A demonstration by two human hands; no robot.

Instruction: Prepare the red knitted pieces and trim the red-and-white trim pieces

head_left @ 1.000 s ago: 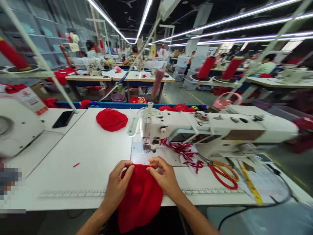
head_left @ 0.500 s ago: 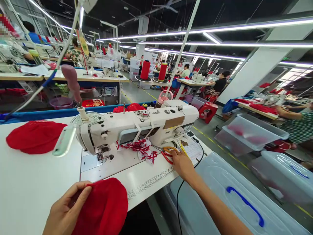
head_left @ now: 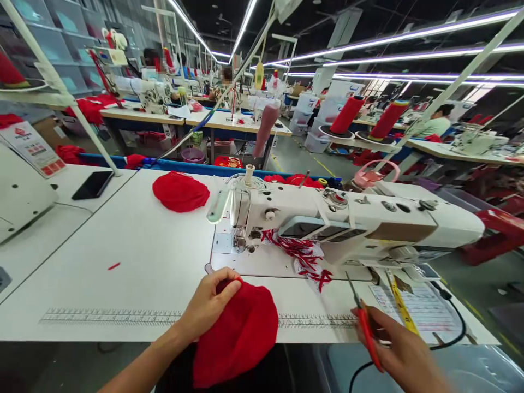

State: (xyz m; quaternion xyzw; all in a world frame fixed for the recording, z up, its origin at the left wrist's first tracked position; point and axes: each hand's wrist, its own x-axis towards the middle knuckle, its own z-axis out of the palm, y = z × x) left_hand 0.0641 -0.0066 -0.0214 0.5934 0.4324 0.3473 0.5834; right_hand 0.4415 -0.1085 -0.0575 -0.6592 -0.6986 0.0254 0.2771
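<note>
This is a garment-sewing workshop on a factory floor. An industrial sewing machine (head_left: 352,218) stands on a white worktable (head_left: 135,245) with a ruler scale (head_left: 110,316) printed along its near edge. Cones of red thread (head_left: 346,114) sit on a stand behind the machine, right of center. More sewing tables (head_left: 241,124) recede through the upper middle, and people (head_left: 439,121) sit among them, one at the upper right. Long strip lights (head_left: 409,54) run under a dark ceiling, stacked plastic bins (head_left: 306,103) stand by the aisle, and yellow lines (head_left: 325,162) mark the gray floor.
</note>
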